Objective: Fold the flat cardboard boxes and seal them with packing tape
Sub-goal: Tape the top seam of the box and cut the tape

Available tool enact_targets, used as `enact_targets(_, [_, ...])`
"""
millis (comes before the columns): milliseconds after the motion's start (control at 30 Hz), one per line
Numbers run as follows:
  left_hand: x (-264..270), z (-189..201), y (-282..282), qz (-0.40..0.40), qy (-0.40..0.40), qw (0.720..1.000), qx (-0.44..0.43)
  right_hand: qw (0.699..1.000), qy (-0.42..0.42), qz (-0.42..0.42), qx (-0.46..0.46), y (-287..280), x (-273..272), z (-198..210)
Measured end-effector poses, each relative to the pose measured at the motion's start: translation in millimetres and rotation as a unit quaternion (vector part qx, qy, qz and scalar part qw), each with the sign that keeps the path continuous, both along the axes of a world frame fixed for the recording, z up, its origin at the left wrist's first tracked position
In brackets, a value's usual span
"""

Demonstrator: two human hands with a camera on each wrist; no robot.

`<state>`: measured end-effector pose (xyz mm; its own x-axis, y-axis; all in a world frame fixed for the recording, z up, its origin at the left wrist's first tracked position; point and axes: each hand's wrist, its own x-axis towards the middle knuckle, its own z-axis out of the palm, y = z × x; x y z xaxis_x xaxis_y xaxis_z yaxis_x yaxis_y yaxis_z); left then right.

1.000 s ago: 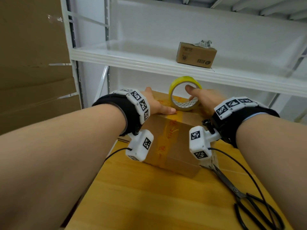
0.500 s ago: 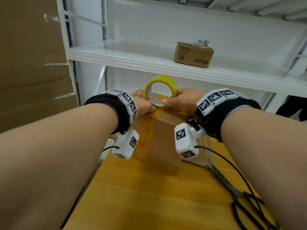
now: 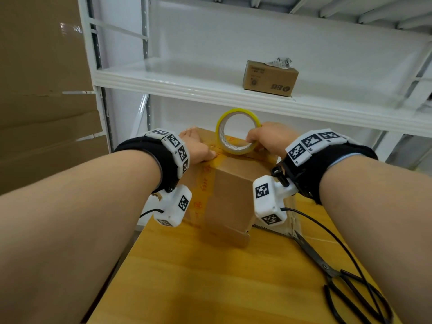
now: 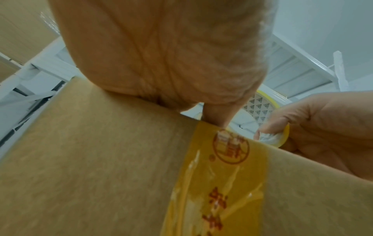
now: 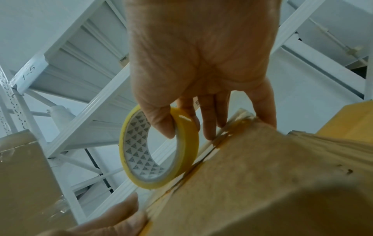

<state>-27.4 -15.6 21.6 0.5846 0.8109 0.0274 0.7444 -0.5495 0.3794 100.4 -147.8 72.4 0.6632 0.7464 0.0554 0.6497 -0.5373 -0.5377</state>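
A folded cardboard box (image 3: 230, 197) stands on the wooden table (image 3: 198, 284), with a strip of yellow printed tape (image 3: 205, 183) running down its near face. My left hand (image 3: 198, 148) lies flat on the box top, thumb pressing the tape at the edge; the strip shows close up as tape (image 4: 226, 183) on the box (image 4: 101, 159) in the left wrist view. My right hand (image 3: 268, 141) pinches the yellow tape roll (image 3: 237, 130) upright on the box top. The right wrist view shows thumb and forefinger on the roll (image 5: 161, 150) above the box seam (image 5: 201, 159).
Black scissors (image 3: 339, 279) lie on the table at the right, beside wrist-camera cables. A white metal shelf (image 3: 210, 90) behind the box carries a small cardboard carton (image 3: 271, 77). Large flat cardboard sheets (image 3: 44, 90) lean at the left.
The box has turned, so its corner now faces me. The roll shifted left with my right hand and then drew back slightly right along the top. My left hand stayed on the top.
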Motion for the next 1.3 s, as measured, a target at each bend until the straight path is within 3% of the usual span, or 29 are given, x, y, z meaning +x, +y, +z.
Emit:
enact_targets(200, [0.5, 5.8, -8.3, -0.021, 0.075, 0.996, 0.045, 1.000, 0.001, -0.010, 0.013, -3.9, 1.5, -1.7])
enact_targets(433, [-3.7, 14.4, -13.0, -0.035, 0.090, 0.995, 0.034, 0.999, 0.020, -0.006, 0.031, 0.2, 8.8, -1.7])
enact_targets(600, [0.3, 22.5, -12.2, -0.005, 0.012, 1.000, -0.004, 0.997, 0.049, -0.017, 0.055, 7.8, 7.3, 1.6])
enact_targets(733, [2.8, 16.4, -11.1, 0.036, -0.020, 0.999, -0.029, 0.991, 0.057, -0.007, 0.125, 17.1, 2.0, 4.4])
enact_targets(1000, [1.2, 12.8, -4.6, 0.042, -0.012, 0.999, -0.006, 0.933, 0.179, 0.035, 0.311, 37.2, -10.5, 6.9])
enact_targets(1167, [2.0, 10.7, -4.7, 0.062, -0.082, 0.994, -0.029, 0.918, 0.172, 0.094, 0.345, 47.0, -17.2, 14.2])
enact_targets(1300, [0.4, 7.4, -4.9, 0.052, -0.100, 0.993, -0.023, 0.931, 0.127, 0.101, 0.328, 42.5, -6.0, 16.9])
